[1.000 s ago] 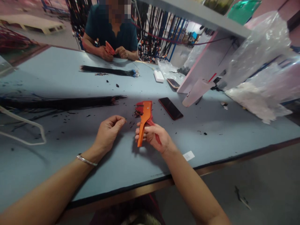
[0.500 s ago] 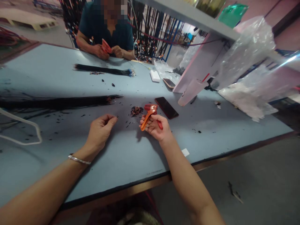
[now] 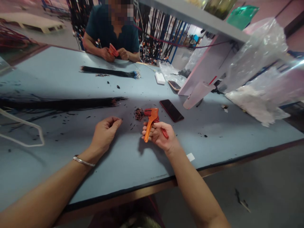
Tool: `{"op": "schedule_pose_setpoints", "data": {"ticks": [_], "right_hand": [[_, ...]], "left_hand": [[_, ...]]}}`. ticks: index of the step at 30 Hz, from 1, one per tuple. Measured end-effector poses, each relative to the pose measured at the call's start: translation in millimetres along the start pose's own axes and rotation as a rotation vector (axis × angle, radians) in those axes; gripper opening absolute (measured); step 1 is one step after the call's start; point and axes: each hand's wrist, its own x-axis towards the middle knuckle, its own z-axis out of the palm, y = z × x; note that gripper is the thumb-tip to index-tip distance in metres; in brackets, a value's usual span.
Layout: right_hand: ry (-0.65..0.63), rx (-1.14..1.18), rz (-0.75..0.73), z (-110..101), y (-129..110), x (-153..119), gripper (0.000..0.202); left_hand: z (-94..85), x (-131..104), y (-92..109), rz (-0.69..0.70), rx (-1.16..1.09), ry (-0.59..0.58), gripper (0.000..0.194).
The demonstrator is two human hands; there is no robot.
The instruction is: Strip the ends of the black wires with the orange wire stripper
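Near the middle of the blue-grey table, your right hand was curled around an orange-and-red hand tool, its handles spread and its head pointing to twelve. Your left hand was closed in a pinch at the tool's nine o'clock, a tiny dark sliver showing at the fingertips (wire end or offcut, you couldn't have told from that speck).

The tool looked light enough for one hand, stiff in the body, and perhaps a bit slick along its smooth handles. The sound hold seemed to be low around both handles, thumb on one side and fingers on the other, clear of the head. The sliver looked easy to drop, best kept between thumb and forefinger pads.

Just beside the tool's head, at ten, lay a pile of scraps; at two lay a dark phone, and at four a white label. Farther out, a long black wire bundle, likely limp and springy, stretched toward nine. Beyond, at eleven, lay a shorter bundle, with a co-worker behind it holding a red tool.
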Motion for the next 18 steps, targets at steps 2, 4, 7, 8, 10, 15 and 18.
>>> {"op": "schedule_pose_setpoints", "data": {"ticks": [2,4,7,8,10,15,18], "right_hand": [[-0.001,-0.007,0.035,2.8,-0.5,3.5,0.03],[-0.012,-0.009,0.083,8.2,-0.2,8.3,0.03],[0.01,0.006,0.135,17.1,1.9,13.6,0.03],[0.024,0.007,0.146,19.0,3.1,13.8,0.03],[0.025,-0.001,0.176,19.6,5.3,11.1,0.03],[0.0,0.039,-0.013,5.9,4.7,-0.8,0.028],[0.019,0.014,-0.104,-0.7,2.7,-1.4,0.023]], "left_hand": [[0.0,0.0,0.1,-0.002,0.01,-0.007,0.02],[-0.2,-0.2,1.1,-0.001,0.028,-0.014,0.02],[-0.6,-0.5,3.2,0.012,0.046,-0.012,0.018],[-0.6,-0.6,3.9,0.015,0.048,-0.005,0.018],[-0.7,-0.8,4.6,0.015,0.052,0.002,0.019],[-0.1,-0.5,2.6,-0.004,0.025,-0.008,0.02],[0.0,0.4,0.2,-0.011,0.009,-0.008,0.021]]}}
